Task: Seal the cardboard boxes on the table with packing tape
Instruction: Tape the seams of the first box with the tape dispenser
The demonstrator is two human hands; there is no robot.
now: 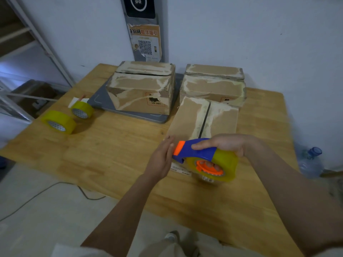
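Blue tape dispenser (202,154) in right hand (228,143) grip, over near box (187,119)

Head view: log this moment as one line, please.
stage: pre-taping | right hand: grips tape dispenser | left hand: open beside dispenser | nearest box: seam untaped

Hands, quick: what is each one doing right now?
Left hand: open, fingers straight, beside the tape dispenser.
Right hand: closed, gripping the tape dispenser.
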